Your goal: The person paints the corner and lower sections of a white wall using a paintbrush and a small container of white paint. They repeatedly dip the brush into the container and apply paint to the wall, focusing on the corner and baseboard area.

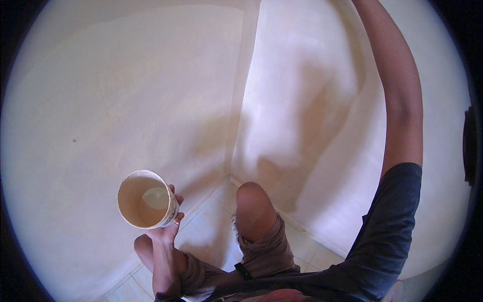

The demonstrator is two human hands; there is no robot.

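My left hand [174, 225] is closed round the side and underside of a round, off-white bucket [132, 197]. The bucket tilts so that its open mouth faces me. Down inside it lies a pale patch that looks like a little whitish liquid, and its rim is smeared. My fingertips show along its right side. My right arm [402, 95] is raised, and its forearm runs out past the top edge. The right hand is outside the picture, so what it holds or touches is hidden.
Two pale walls meet at a corner: the left wall [126, 100] is cream, the right wall [282, 65] whiter, with shadows across it. Below are light floor tiles [204, 226] and my bent knees [254, 209]. A dark object [469, 146] stands at the far right rim.
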